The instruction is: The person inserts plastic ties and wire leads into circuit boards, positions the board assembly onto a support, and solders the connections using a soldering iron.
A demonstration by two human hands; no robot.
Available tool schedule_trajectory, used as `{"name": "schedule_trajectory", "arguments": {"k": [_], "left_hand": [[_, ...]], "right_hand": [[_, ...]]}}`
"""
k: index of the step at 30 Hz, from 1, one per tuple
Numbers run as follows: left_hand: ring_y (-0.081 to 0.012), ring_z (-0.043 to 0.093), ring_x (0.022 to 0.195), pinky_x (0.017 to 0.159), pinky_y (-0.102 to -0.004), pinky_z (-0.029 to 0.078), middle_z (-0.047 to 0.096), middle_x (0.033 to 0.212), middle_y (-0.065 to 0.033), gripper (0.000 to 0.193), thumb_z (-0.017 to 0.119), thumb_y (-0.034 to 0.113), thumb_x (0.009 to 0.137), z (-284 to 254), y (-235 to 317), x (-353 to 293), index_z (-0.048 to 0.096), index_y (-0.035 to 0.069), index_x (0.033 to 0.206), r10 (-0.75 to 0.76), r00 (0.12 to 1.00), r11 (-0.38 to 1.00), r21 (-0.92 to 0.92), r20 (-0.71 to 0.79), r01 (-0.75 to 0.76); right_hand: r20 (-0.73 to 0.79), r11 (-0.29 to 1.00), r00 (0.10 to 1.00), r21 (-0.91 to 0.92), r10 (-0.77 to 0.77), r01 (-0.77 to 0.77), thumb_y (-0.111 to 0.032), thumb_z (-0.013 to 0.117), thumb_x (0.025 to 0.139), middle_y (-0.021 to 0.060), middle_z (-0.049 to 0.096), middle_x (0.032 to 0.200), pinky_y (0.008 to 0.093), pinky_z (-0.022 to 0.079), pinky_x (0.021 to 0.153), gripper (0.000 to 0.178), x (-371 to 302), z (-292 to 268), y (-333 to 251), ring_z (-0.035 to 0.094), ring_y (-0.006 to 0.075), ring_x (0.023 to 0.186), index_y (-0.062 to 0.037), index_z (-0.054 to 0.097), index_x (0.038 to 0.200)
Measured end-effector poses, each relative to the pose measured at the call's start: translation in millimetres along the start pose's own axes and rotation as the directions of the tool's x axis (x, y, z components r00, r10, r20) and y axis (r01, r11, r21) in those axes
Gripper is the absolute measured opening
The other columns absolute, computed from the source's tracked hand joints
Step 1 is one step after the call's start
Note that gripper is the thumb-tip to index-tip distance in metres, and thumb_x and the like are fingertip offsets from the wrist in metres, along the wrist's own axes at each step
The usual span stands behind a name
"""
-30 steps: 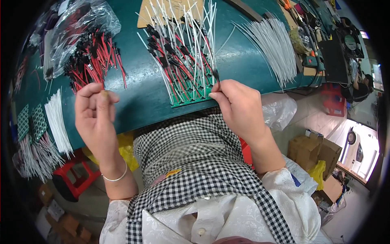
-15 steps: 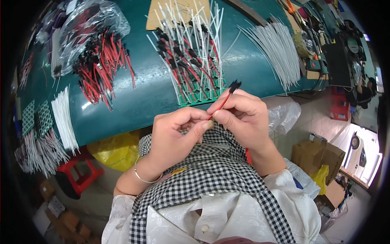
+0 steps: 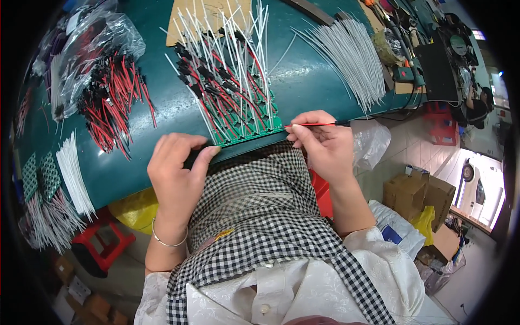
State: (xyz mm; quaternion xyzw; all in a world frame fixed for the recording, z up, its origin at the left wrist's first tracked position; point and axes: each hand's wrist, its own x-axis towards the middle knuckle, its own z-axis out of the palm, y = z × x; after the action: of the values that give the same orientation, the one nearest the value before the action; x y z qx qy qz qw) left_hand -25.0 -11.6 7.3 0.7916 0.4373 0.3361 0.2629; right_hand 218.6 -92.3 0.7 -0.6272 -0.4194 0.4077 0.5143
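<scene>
A green circuit board panel (image 3: 246, 139) lies at the near edge of the table, crowded with red-and-black wire leads with black connectors (image 3: 206, 73) and white wires (image 3: 260, 32) standing up from it. My left hand (image 3: 179, 168) is at the panel's near left corner, thumb against the edge and fingers curled beside it. By the panel's right corner, my right hand (image 3: 325, 143) pinches a red-and-black wire lead (image 3: 311, 124) between thumb and fingers. Its bare-looking end points left, at the board, and its black connector sticks out to the right.
To the left lie a heap of red-and-black leads (image 3: 111, 103), a plastic bag (image 3: 105, 49), a white wire bundle (image 3: 76, 173) and other wired boards (image 3: 50, 179). Another pale wire bundle (image 3: 352, 59) sits right, near tools (image 3: 403, 32). A red stool (image 3: 103, 246) stands below.
My hands have moved apart. The left hand let go of the lead and went left to the panel's corner. The right hand has brought the lead to the panel's right side, now lying nearly level.
</scene>
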Motion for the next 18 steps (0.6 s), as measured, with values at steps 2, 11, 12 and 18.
{"name": "schedule_trajectory", "arguments": {"k": [2,11,12,18], "left_hand": [[-0.0242,0.058,0.069,0.064,-0.0353,0.047,0.065,0.078,-0.008,0.021,0.084,0.006,0.069,1.9,-5.0,0.5,0.068,0.003,0.082,0.037,0.999,0.998,0.06,-0.006,-0.037],[-0.023,0.058,0.075,0.07,-0.0351,0.039,0.063,0.08,-0.0046,0.025,0.085,0.015,0.069,7.6,-6.1,-2.4,0.069,0.005,0.084,0.023,0.999,0.995,0.096,0.035,-0.026],[-0.023,0.058,0.075,0.07,-0.0351,0.04,0.063,0.08,-0.0045,0.024,0.085,0.015,0.069,7.8,-6.4,-2.6,0.069,0.005,0.084,0.023,0.999,0.995,0.096,0.033,-0.026],[-0.0227,0.059,0.076,0.071,-0.0349,0.04,0.063,0.08,-0.0043,0.023,0.084,0.014,0.07,7.2,-6.0,-1.9,0.069,0.006,0.084,0.028,0.999,0.995,0.099,0.033,-0.032]], "right_hand": [[-0.011,0.994,1.0,-0.11,-0.026,0.025,0.001,0.064,0.093,0.0116,0.071,0.093,0.0225,0.056,0.065,0.01,0.4,2.9,0.3,0.069,0.0135,0.077,0.0079,0.067,0.1],[-0.084,0.984,0.991,-0.15,-0.106,0.092,0.004,0.066,0.089,0.0083,0.071,0.08,0.0243,0.058,0.062,0.005,1.2,9.2,1.7,0.069,0.0121,0.068,0.0058,0.068,0.092],[-0.085,0.984,0.99,-0.147,-0.114,0.1,0.003,0.066,0.089,0.0084,0.071,0.08,0.0242,0.058,0.062,0.005,1.2,9.7,2.2,0.069,0.0122,0.068,0.0057,0.068,0.092],[-0.108,0.982,0.988,-0.166,-0.111,0.092,0.003,0.065,0.09,0.0092,0.071,0.081,0.0243,0.057,0.061,0.006,0.8,10.4,2.9,0.07,0.0132,0.069,0.0059,0.069,0.093]]}}
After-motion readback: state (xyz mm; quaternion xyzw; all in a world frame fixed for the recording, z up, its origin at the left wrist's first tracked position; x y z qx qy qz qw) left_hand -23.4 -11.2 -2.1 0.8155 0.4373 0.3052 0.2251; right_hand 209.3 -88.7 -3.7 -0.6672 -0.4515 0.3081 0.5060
